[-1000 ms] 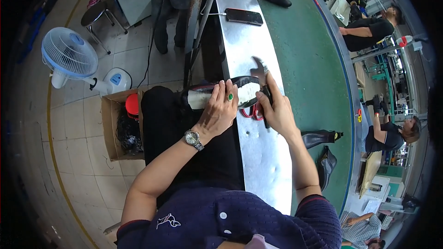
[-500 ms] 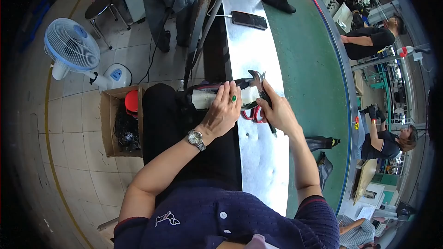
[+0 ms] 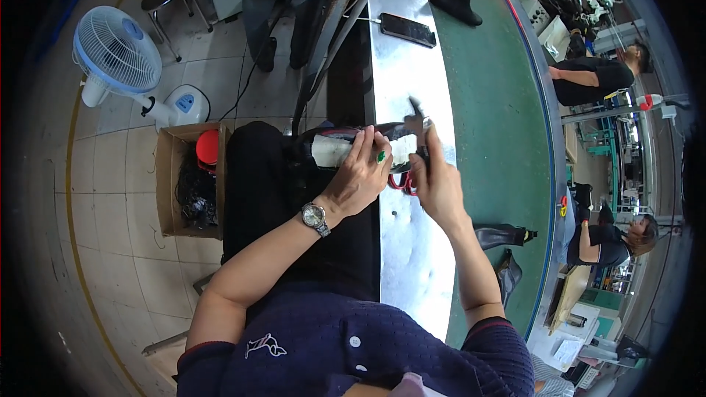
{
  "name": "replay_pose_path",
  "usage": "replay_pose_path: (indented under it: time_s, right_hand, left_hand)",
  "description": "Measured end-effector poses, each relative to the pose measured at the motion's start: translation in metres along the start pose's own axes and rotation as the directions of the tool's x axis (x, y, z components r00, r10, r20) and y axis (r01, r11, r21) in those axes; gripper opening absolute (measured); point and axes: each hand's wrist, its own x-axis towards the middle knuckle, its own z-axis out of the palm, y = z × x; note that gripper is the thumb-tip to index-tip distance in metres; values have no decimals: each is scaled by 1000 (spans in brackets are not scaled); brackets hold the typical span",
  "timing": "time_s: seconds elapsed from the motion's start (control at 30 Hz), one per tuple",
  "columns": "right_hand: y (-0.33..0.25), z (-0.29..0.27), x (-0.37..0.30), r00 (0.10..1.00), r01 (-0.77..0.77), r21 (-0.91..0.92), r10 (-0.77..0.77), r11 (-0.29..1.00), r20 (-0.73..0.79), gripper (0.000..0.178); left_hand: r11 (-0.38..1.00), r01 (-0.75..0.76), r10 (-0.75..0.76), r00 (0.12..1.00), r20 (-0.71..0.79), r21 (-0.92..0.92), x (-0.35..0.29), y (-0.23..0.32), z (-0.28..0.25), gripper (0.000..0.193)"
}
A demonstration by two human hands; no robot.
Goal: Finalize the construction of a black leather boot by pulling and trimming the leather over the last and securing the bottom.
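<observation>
A dark boot (image 3: 331,151) lies sole up across my lap and the bench edge, its pale underside showing. My left hand (image 3: 360,175) presses down on its middle with the fingers together, holding it. In my right hand (image 3: 441,187) are dark metal pincers (image 3: 416,123), the fingers wrapped round the handles and the head over the boot's right end. Whether the jaws touch the boot, I cannot tell. Beside the boot, partly hidden by my right hand, show the red handles of scissors (image 3: 401,183).
On the metal bench (image 3: 415,257) lies a phone (image 3: 407,30) with a cable. A green belt (image 3: 493,140) to the right carries a black boot (image 3: 456,1) and more dark footwear (image 3: 504,236). At left stand a cardboard box (image 3: 168,184) and a fan (image 3: 118,51). Other people are nearby.
The pincers have turned in my right hand, and their head has shifted slightly. My left hand still holds the boot. The whole view has shifted a little.
</observation>
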Motion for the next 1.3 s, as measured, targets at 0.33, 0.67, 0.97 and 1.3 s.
replay_pose_path:
  time_s: [0.33,0.67,0.97,1.3]
  right_hand:
    - [-5,4,0,993,24,-204,1,979,121,71]
    - [-3,-3,3,962,-15,-215,72,977,264,67]
    - [-28,21,-2,982,25,-252,23,967,190,70]
    - [-26,25,-3,983,23,-330,38,944,178,75]
  left_hand:
    - [994,52,-58,996,-61,-96,-5,-2,4,53]
    - [970,190,-158,968,194,-155,-2,-24,-28,60]
    - [985,0,-18,994,106,173,-18,-18,-19,48]
    - [994,-16,16,1000,-1,107,-20,-18,-14,31]
